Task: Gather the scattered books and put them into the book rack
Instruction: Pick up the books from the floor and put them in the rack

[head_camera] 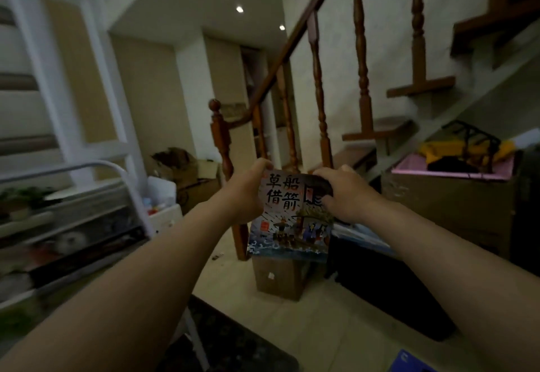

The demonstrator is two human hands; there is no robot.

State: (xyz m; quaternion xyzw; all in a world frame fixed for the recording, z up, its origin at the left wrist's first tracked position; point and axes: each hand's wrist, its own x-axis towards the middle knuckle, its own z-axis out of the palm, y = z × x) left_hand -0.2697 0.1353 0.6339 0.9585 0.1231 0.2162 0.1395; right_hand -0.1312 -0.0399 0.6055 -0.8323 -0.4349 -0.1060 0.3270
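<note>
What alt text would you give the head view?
Left hand and right hand hold an illustrated book upright by its top corners, cover toward the camera. Behind it are a wooden stair railing and a cardboard box on the floor.

A wooden staircase (362, 79) with turned posts climbs to the right against a pale wall (388, 21), and a big cardboard box (450, 205) sits beneath it. Two ceiling lights (239, 9) glow over a light floor (336, 328) — a white frame (100, 50) stands left.
</note>
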